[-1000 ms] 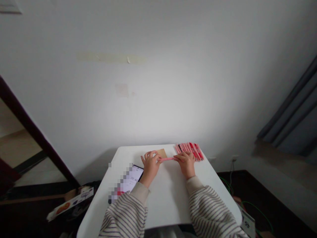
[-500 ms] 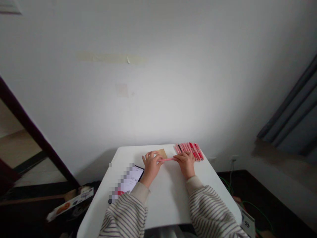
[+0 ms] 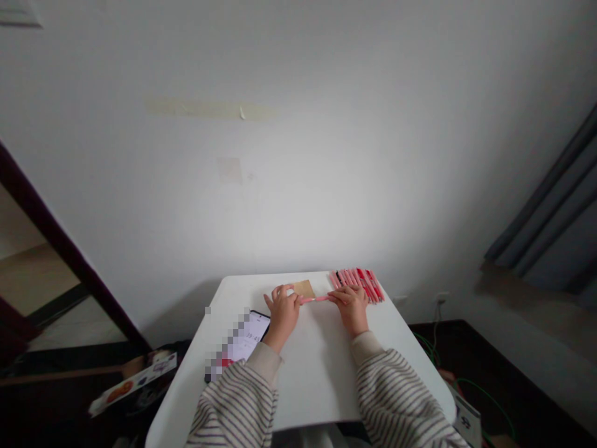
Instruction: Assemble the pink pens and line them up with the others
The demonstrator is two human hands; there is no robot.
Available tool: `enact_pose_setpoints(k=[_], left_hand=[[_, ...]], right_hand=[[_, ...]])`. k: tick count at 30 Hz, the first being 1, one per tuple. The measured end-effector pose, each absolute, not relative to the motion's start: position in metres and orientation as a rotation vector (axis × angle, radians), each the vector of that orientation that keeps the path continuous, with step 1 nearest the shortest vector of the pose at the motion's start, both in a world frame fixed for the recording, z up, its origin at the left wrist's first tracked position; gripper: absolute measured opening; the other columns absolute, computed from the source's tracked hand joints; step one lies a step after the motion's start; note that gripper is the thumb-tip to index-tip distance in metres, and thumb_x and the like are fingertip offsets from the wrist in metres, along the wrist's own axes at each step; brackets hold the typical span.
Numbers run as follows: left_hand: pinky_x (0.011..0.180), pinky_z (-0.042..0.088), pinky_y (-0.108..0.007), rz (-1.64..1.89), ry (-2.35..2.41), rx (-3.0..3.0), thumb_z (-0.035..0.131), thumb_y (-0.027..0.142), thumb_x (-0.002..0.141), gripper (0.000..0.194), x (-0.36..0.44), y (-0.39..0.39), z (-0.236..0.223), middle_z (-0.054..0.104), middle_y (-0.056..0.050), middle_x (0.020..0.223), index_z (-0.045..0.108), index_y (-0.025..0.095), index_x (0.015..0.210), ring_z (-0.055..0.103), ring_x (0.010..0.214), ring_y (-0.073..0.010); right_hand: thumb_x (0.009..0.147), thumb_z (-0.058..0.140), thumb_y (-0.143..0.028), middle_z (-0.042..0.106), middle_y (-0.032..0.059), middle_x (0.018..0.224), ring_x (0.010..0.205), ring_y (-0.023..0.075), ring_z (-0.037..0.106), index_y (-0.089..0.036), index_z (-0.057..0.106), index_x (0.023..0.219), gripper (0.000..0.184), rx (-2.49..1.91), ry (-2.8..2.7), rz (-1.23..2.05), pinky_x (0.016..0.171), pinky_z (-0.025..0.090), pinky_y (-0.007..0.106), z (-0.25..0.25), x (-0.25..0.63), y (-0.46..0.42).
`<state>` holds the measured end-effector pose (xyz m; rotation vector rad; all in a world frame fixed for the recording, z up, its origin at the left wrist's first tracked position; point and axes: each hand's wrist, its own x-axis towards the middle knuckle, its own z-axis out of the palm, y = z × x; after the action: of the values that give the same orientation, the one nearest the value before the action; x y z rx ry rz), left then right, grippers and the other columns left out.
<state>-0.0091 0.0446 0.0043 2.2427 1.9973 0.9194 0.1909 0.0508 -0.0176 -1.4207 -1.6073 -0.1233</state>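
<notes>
Between my two hands a pink pen (image 3: 321, 298) lies level above the white table. My left hand (image 3: 283, 311) pinches its left end, and my right hand (image 3: 351, 305) grips its right end. A short pale section shows near the pen's middle, between two pink parts. Just behind my left fingers is a tan square of paper or card (image 3: 305, 288), partly covered by the hand. A row of several pink and red pens (image 3: 368, 283) lies beyond my right hand at the table's back right corner.
A phone (image 3: 249, 333) showing a timer lies left of my left forearm on the white table (image 3: 317, 386). The wall (image 3: 298, 205) rises behind the table. Boxes (image 3: 135, 382) stand on the floor at left, and green cables (image 3: 429, 348) run at right.
My hands have drawn slightly apart along the pen, and a pale section now shows in its middle. More of the tan square is visible.
</notes>
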Motion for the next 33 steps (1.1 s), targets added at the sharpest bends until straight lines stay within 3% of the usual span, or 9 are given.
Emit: enact_pose_setpoints(k=[21, 33], left_hand=[[0.097, 0.031, -0.066, 0.968, 2.343, 2.009, 0.037, 0.029, 0.090, 0.031, -0.0136, 0.0441, 0.0044, 0.055, -0.012, 0.122, 0.066, 0.020, 0.093, 0.042, 0.118, -0.0292], [0.096, 0.033, -0.067, 0.785, 2.606, 2.124, 0.028, 0.032, 0.092, 0.040, -0.0128, 0.0387, 0.0016, 0.055, -0.016, 0.114, 0.061, 0.012, 0.103, 0.043, 0.112, -0.0326]], right_hand=[[0.090, 0.042, -0.055, 0.071, 0.0069, 0.088, 0.094, 0.0258, 0.043, -0.026, 0.076, 0.080, 0.045, -1.477, -1.430, -0.081, 0.084, 0.026, 0.038, -0.0172, 0.1910, 0.0518], [0.091, 0.042, -0.055, 0.071, 0.0051, 0.090, 0.096, 0.0251, 0.044, -0.029, 0.076, 0.084, 0.043, -1.505, -1.521, -0.109, 0.087, 0.024, 0.040, -0.0166, 0.1911, 0.0502]])
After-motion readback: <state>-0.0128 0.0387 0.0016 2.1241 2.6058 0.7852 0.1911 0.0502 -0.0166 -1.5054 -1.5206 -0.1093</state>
